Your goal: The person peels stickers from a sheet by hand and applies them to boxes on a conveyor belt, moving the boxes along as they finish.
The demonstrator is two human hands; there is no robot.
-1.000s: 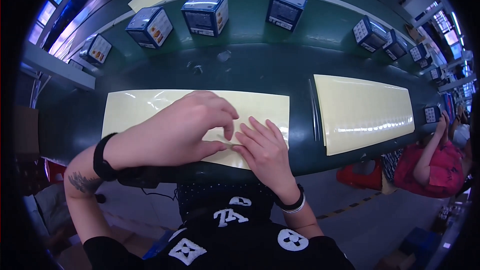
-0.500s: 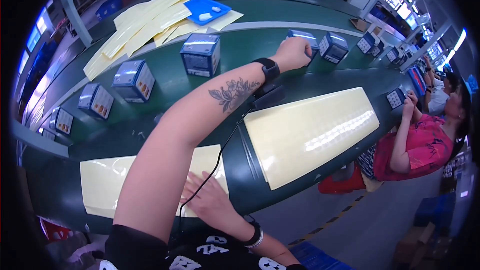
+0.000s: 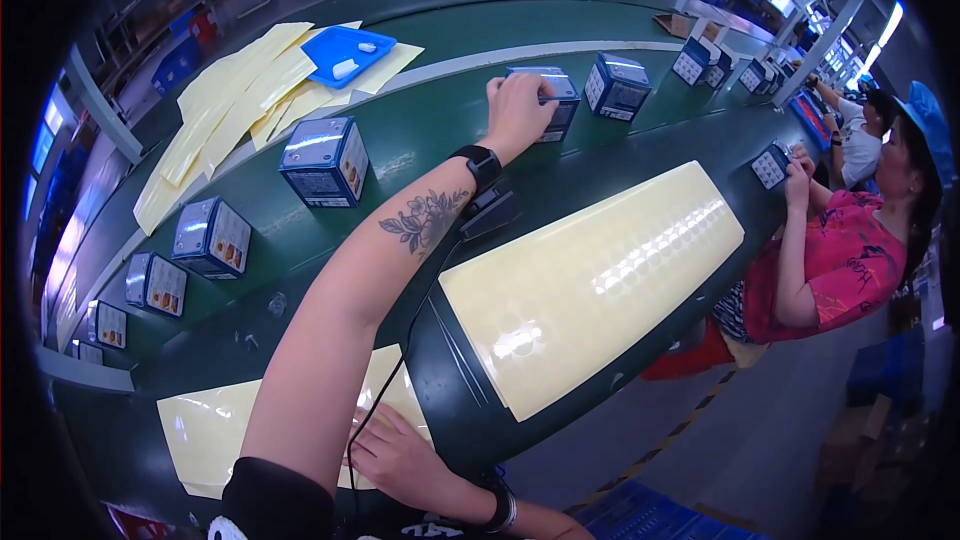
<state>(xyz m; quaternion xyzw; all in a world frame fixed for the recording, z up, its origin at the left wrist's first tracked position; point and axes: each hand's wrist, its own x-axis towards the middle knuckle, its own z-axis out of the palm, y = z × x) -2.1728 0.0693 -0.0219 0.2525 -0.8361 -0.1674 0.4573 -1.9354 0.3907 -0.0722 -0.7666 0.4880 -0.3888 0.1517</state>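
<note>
L hand from sheet to box

Left hand — at a blue box.

A blue tray holds white pieces, while a co-worker in pink sits at the right.

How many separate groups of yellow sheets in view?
3: near group under the right hand; flat stack farther right; fanned pile at upper left, partly under the blue tray. Sheets overlap, so some may be hidden.
</note>
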